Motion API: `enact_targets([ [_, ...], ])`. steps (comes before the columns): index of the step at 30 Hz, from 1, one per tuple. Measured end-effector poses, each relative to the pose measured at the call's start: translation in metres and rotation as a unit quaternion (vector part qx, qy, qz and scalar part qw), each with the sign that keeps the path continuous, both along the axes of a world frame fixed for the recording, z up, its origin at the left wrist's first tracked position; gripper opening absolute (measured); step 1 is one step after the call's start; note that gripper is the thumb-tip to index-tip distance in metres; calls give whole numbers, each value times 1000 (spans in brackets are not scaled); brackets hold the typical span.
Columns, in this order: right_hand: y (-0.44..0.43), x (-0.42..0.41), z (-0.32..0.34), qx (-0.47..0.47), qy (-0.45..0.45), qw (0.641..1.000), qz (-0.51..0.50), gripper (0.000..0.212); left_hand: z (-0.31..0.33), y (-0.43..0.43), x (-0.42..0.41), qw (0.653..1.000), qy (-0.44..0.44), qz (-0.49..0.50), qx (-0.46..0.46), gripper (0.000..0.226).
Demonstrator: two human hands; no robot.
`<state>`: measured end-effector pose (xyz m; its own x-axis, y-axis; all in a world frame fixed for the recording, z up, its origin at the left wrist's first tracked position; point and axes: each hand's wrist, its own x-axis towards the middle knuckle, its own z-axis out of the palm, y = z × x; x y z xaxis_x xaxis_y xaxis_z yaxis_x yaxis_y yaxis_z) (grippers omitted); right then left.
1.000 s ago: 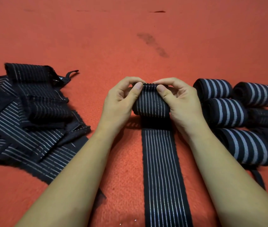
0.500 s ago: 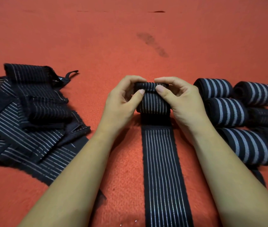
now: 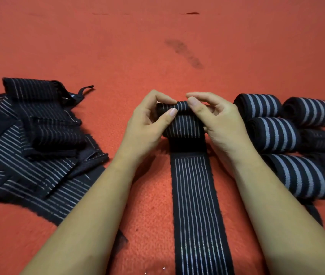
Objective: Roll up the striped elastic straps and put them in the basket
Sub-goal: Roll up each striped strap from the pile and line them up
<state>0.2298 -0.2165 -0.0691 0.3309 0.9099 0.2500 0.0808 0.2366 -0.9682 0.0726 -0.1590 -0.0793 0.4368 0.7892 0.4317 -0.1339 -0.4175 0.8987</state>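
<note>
A black strap with thin pale stripes (image 3: 195, 205) lies flat on the red carpet and runs toward me. Its far end is wound into a small roll (image 3: 183, 124). My left hand (image 3: 147, 128) grips the roll's left side, thumb on top. My right hand (image 3: 217, 122) grips its right side, thumb pressing the top edge. No basket is in view.
A loose pile of unrolled striped straps (image 3: 30, 143) lies to the left. Several finished rolls (image 3: 275, 133) sit in a cluster to the right, close to my right wrist. The red carpet (image 3: 157, 56) stretches away beyond my hands, with a dark smudge (image 3: 185, 54).
The roll has turned a little toward me and grown slightly. Both thumbs have shifted over its top.
</note>
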Motion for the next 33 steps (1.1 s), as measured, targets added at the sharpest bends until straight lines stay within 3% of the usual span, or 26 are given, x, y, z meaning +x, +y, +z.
enact_targets([
  [5,-2,0,2,32,12,999,19,18,2,-2,1,1000,-3,3,5,21],
  [8,-3,0,4,65,48,996,41,20,6,-5,3,1000,5,10,-18,5],
  [10,-3,-1,4,61,38,996,46,22,8,-6,4,999,15,27,-16,17],
  [14,-2,-5,4,45,31,998,24,13,8,-3,1,1000,-5,16,-7,7],
  [19,-1,-4,4,11,32,999,24,18,6,-3,-1,1000,10,0,20,22],
  [25,-2,-5,2,57,11,995,77,20,7,-5,2,997,22,58,-50,17],
  [30,0,-8,3,14,21,999,27,11,3,1,0,997,48,48,19,1],
  [33,1,-7,1,-18,0,1000,15,18,1,2,-1,996,59,45,42,11],
])
